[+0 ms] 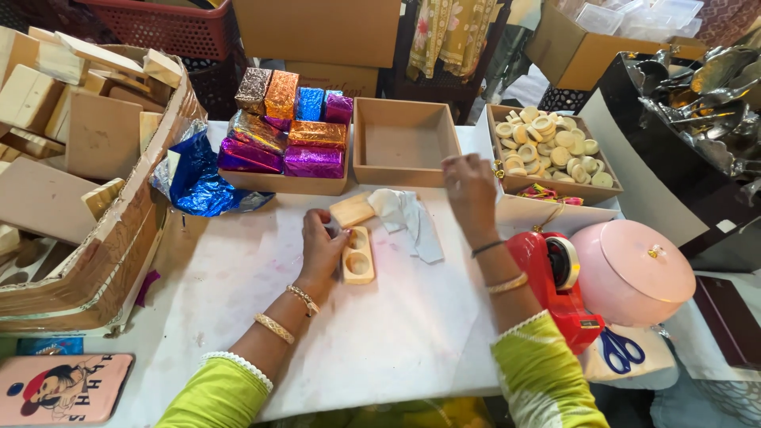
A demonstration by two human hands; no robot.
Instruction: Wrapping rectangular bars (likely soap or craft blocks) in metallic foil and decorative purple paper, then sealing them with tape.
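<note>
Green sleeves up close; left hand (321,242) pins the two-hole wooden block (358,254) flat on the tabletop (380,333), steadying it. Right hand (469,190) hovers near the empty tray (402,144), fingers loosely curled, holding nothing I can see.

Pale wooden two-hollow holder (358,255) lies flat on the white table.

Two bare forearms in short, bright lime-green fabric sleeves, each sleeve edged with a narrow white scalloped lace trim. On the left arm, two gold-coloured metal bangles (288,314), one patterned and close to the wrist, the other broader, toward 7 o'clock from it. On the right arm, a thin dark thread band (486,249) at the wrist and one gold-coloured metal bangle (507,283) at 5 o'clock from that band. Left hand (321,247) and right hand (469,189) without rings or gloves; fingers bare.
</note>
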